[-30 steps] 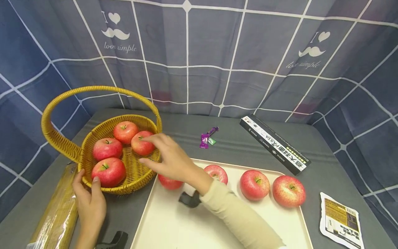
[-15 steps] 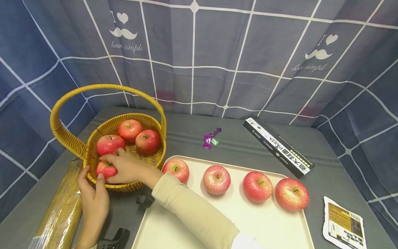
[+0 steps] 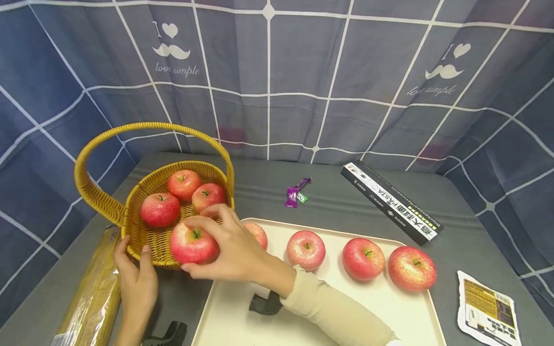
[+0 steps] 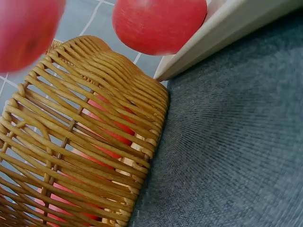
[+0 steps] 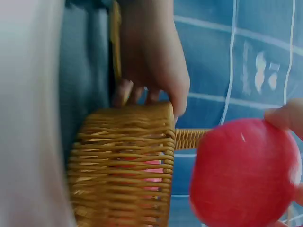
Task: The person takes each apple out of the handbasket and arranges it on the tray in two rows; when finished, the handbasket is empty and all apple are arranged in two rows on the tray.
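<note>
Our right hand (image 3: 235, 250) has its fingers (image 3: 203, 222) curled round a red apple (image 3: 193, 245), held just above the near rim of the wicker basket (image 3: 143, 235). Our left hand (image 3: 136, 276) grips that rim from outside, thumb over the edge. Beyond the fingers three apples lie in the basket; to their right four sit on the cream tray (image 3: 389, 317) on the bench.

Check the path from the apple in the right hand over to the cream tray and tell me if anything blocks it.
Nothing visible does. The right hand holds the apple above the wicker basket's near rim, beside the tray's left end. The tray's front left part is bare; four apples line its far side.
</note>
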